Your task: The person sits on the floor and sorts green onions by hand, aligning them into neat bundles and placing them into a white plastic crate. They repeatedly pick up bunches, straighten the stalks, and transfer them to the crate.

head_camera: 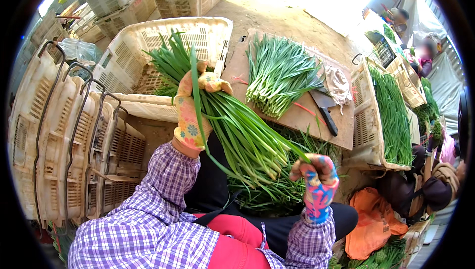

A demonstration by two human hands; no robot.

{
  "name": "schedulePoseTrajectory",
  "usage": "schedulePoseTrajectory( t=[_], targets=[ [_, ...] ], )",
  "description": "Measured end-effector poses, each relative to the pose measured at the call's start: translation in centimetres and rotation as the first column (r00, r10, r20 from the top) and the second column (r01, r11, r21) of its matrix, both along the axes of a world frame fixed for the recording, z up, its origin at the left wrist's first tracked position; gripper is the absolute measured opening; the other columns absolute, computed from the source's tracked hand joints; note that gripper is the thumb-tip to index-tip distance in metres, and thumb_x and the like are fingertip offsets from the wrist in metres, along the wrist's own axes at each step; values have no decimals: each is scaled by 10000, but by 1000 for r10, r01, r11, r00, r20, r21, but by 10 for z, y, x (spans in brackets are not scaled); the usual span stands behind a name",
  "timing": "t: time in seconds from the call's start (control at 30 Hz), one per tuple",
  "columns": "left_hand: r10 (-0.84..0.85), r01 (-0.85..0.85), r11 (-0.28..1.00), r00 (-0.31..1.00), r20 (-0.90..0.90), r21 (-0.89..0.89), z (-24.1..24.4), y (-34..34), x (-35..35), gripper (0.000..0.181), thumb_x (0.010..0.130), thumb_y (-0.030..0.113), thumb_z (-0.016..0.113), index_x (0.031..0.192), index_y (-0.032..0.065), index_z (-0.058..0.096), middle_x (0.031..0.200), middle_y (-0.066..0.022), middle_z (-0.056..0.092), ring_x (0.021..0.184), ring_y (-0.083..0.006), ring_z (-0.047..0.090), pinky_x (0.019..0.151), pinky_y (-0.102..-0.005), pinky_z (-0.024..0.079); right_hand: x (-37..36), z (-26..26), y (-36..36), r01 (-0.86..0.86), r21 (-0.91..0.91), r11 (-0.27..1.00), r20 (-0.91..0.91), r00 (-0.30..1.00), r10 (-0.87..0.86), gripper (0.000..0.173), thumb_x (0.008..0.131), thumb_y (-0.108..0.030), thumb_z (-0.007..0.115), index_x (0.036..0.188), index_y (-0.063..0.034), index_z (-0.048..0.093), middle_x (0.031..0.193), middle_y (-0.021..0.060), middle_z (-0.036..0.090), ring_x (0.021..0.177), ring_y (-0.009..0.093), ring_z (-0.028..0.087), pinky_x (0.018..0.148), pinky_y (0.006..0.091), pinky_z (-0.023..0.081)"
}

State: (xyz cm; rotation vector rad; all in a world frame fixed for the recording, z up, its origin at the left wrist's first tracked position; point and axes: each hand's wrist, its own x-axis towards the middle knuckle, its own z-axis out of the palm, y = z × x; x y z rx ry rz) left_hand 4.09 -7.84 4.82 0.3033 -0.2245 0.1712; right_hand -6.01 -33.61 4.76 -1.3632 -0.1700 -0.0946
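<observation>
A thick bunch of green garlic chives [245,131] is gripped in my left hand [191,109], which wears a yellow floral glove. Its leaf tips point up and away over a crate, and the pale stem ends slant down to the right. My right hand [317,183], in a blue and pink patterned glove, pinches the end of a single green stalk [297,150] beside the bunch. One long loose leaf [196,98] hangs across my left hand. Beyond, a pile of chives [280,72] lies on a wooden board [233,68] next to a black-handled cleaver [328,120].
A large plastic crate [219,24] stands ahead on the left; nested crates [48,139] sit at my left side. Loose trimmings [267,195] lie before my legs. To the right are a crate of chives [360,120], an orange sack [371,220] and other people.
</observation>
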Motion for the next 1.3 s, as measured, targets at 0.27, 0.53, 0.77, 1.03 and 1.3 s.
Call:
schedulePoseTrajectory(
  t=[0.27, 0.53, 0.77, 1.03, 1.3],
  targets=[
    [-51, 55, 997, 996, 80, -59, 3, 9, 10, 242, 909, 241, 567, 1045, 48, 616, 678, 5, 550, 708, -136, 583, 846, -357, 492, -22, -18, -86, 41, -986, 162, 52, 996, 68, 396, 779, -120, 703, 1158, -92, 594, 1058, 115, 630, 870, 230, 643, 734, 309, 517],
    [-19, 17, 998, 999, 39, 54, 17, -16, -7, 268, 957, 311, 481, 1064, 75, 553, 666, 37, 441, 657, -93, 501, 786, -306, 481, 25, 4, 16, 276, -677, 682, 437, 897, 70, 259, 754, -96, 724, 995, -81, 630, 922, 92, 625, 760, 219, 627, 646, 321, 512],
    [-37, 37, 997, 999, -9, 66, 3, -22, -12, 283, 952, 318, 497, 1073, 67, 548, 677, 38, 426, 631, -86, 477, 741, -290, 472, 13, -7, 3, 331, -506, 797, 317, 930, -185, 141, 811, -12, 664, 947, -32, 632, 922, 86, 626, 788, 172, 627, 688, 277, 510],
    [-58, 59, 996, 998, 14, -72, 5, -12, -7, 289, 952, 299, 491, 1066, 48, 579, 614, 25, 406, 630, -142, 527, 790, -358, 472, -16, -11, -58, 484, -744, 461, 355, 870, -342, 189, 839, -36, 620, 1023, -62, 655, 1091, 104, 587, 972, 221, 583, 833, 309, 486],
    [-60, 55, 997, 992, 107, 54, 15, -30, -22, 325, 935, 332, 519, 1108, 60, 564, 653, 21, 412, 665, -138, 515, 843, -379, 459, -5, -36, 9, 81, -483, 872, -52, 991, -121, 198, 882, -98, 575, 1070, -51, 613, 1276, 138, 510, 1057, 233, 558, 870, 288, 463]
  ],
)
